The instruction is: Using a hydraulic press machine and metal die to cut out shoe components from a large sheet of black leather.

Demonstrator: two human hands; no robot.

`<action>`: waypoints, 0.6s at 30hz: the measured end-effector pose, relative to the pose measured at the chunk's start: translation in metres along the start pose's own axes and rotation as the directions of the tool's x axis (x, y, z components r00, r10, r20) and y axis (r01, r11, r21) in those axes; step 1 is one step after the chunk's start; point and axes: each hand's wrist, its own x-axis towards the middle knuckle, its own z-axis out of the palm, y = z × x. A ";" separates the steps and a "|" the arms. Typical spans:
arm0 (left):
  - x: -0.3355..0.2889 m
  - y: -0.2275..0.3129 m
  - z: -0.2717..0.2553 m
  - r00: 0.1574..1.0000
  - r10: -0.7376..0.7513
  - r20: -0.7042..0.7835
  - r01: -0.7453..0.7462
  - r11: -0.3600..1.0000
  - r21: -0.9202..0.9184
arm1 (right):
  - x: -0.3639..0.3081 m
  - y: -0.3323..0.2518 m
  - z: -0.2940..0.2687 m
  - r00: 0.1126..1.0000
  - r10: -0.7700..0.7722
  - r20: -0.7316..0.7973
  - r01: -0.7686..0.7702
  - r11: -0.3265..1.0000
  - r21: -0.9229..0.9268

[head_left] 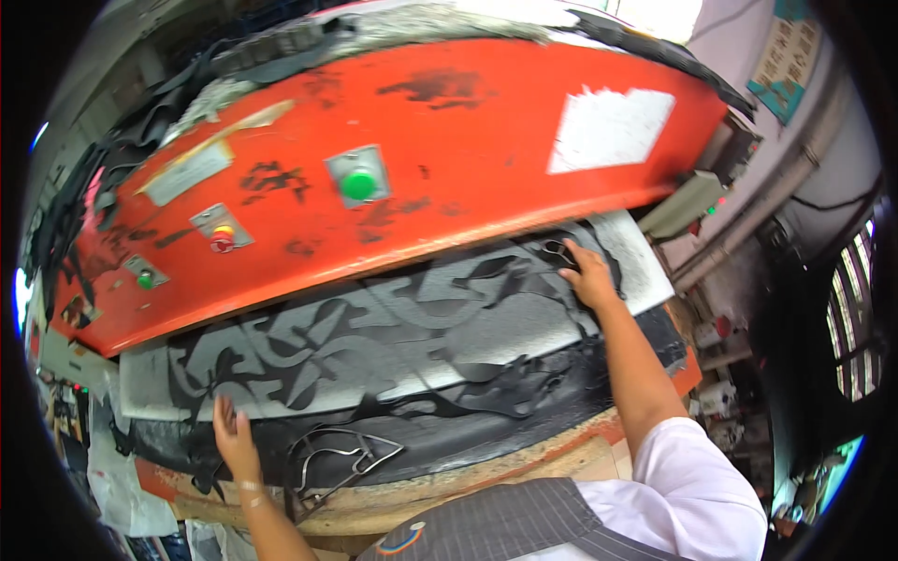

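Both hands lie flat and ungripping on the black cut-out sheet [393, 327], its long axis running between them: left hand [234, 439] at the near-left end, right hand [587, 276] far right under the orange press head [421, 150].

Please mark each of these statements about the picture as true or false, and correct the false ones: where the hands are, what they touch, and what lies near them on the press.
1. The right hand rests flat on the black sheet, far under the orange press head. True.
2. The left hand grips the metal cutting die. False: it lies open on the sheet's near left edge, beside the die, not touching it.
3. The sheet has shapes already cut out, so the grey board shows through. True.
4. The round button in the middle of the press head is blue. False: it is green.
5. Both hands hold one tool together. False: they are far apart, and neither holds a tool.
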 end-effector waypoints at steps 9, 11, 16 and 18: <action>0.183 0.023 -0.001 0.817 0.159 -0.554 -0.170 0.985 0.032 | 0.009 -0.269 -0.020 0.933 -0.249 -0.261 0.343 0.836 0.427; 0.200 0.026 0.000 0.715 0.165 -0.679 -0.147 0.985 0.085 | 0.013 -0.310 -0.029 0.941 -0.219 -0.257 0.331 0.749 0.573; 0.184 0.013 -0.038 0.925 0.181 -0.333 -0.246 0.955 -0.163 | 0.019 -0.332 -0.026 0.942 -0.192 -0.274 0.305 0.832 0.464; 0.135 0.034 -0.029 0.941 0.218 -0.259 -0.242 0.968 -0.062 | -0.012 -0.317 -0.035 0.949 -0.221 -0.226 0.309 0.796 0.521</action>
